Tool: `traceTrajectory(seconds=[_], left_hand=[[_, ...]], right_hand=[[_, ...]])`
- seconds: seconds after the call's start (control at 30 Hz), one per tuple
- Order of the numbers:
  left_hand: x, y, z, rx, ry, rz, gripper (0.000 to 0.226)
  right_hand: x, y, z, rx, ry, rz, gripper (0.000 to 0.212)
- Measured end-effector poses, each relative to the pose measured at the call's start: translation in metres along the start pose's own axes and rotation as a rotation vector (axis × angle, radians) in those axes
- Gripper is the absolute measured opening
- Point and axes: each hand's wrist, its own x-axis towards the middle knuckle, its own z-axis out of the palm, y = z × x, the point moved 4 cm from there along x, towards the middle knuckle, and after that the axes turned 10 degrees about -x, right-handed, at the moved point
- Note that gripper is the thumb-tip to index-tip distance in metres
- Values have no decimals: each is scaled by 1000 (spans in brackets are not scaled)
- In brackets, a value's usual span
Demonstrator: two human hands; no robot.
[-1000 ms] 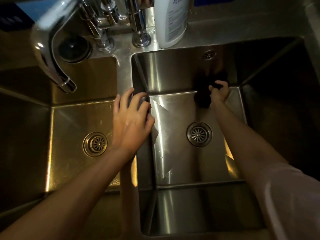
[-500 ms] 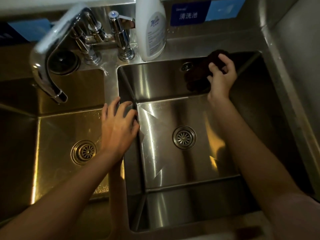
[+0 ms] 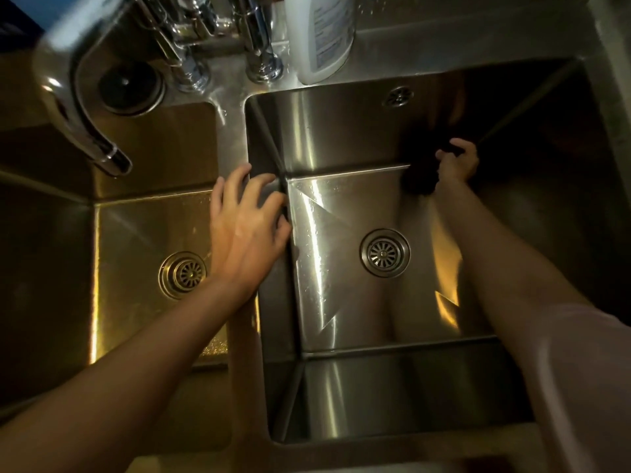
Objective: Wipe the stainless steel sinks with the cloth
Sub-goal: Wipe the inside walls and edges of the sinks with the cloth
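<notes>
Two stainless steel basins sit side by side: the left sink point(image 3: 136, 227) and the right sink point(image 3: 341, 131). My right hand point(image 3: 457, 163) is deep in the right sink, closed around a dark cloth point(image 3: 418, 180) pressed where the back wall meets the floor, near the far right corner. My left hand point(image 3: 247, 227) rests flat with fingers spread on the divider between the basins. A round drain point(image 3: 384, 253) lies in the right sink's floor, and another drain point(image 3: 183, 274) in the left one.
A curved chrome faucet spout point(image 3: 78, 107) hangs over the left sink. Tap bases point(image 3: 263, 68) and a white detergent bottle point(image 3: 321, 35) stand on the back ledge. A dark round cap point(image 3: 129, 85) sits at the back left. An overflow grille point(image 3: 397, 96) marks the right sink's back wall.
My right hand has dragged the cloth down the back wall from near the rim to the bottom edge. The left hand stayed on the divider. The view tilted downward.
</notes>
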Motion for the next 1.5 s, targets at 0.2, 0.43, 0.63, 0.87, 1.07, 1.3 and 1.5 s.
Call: traceTrajectory(seconds=[0.2, 0.43, 0.63, 0.87, 1.07, 1.3, 1.5], left_hand=[[0, -1, 1, -10, 15, -15, 19], [0, 0, -1, -21, -10, -17, 18], [0, 2, -2, -23, -24, -5, 22], [0, -1, -1, -30, -17, -18, 18], [1, -2, -1, -20, 16, -20, 17], [1, -3, 0, -29, 4, -18, 12], [1, -1, -1, -31, -26, -25, 15]], right_hand=[[0, 0, -4, 13, 6, 33, 40], [-48, -61, -23, 334, -26, -36, 39], [-67, -109, -45, 474, -94, -200, 34], [-16, -39, -23, 313, 6, -48, 38], [31, 15, -11, 69, 39, 48, 43], [15, -10, -26, 183, 128, -33, 37], [-21, -72, -60, 310, 167, -298, 34]])
